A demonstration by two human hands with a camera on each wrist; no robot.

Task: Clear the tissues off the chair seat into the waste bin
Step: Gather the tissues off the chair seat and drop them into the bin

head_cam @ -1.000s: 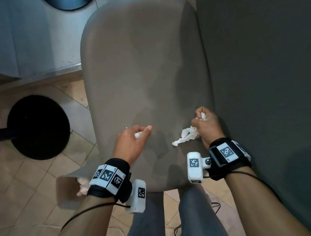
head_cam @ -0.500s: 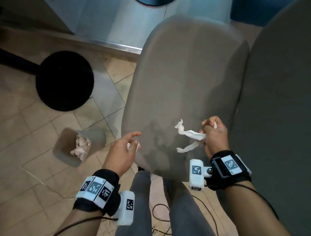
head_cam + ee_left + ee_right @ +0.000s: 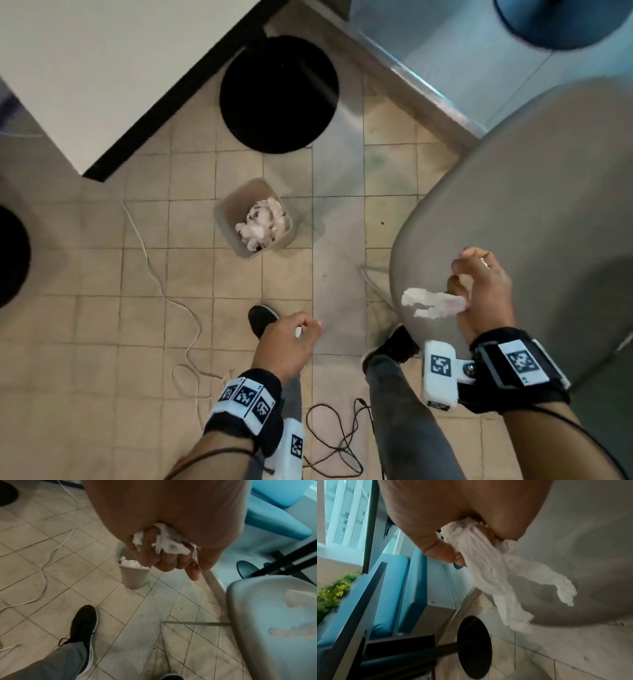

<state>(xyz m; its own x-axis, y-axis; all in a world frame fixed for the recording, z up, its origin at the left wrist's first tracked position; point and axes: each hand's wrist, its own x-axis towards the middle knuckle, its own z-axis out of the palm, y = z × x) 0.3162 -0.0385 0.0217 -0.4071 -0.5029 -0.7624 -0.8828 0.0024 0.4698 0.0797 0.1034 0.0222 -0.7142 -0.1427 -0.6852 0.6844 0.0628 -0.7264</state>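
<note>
Tissues filled both hands. The left hand [image 3: 286, 342] hung over the beige tiled floor [image 3: 102, 308], fingers curled tight round a small crumpled white tissue wad [image 3: 167, 540], seen clearly in the left wrist view. The right hand [image 3: 479, 291] was over the front edge of the grey moulded plastic chair seat [image 3: 531, 188], thumb and fingers pinching one end of a long twisted white tissue strip [image 3: 433, 303] that trailed toward nine o'clock, lifted off the seat. In the right wrist view that strip split into two loose tails hanging free.

At about eleven o'clock from the left hand, well apart from it, stood the small grey plastic waste bin [image 3: 226, 212] on the floor, already holding a heap of crumpled white tissues [image 3: 262, 222]. Beyond the bin, at twelve o'clock, lay a round black pedestal base [image 3: 279, 94]. A thin white cable [image 3: 154, 270] snaked over the tiles at nine o'clock of the bin. Two black shoes [image 3: 262, 318] stood near the chair.
</note>
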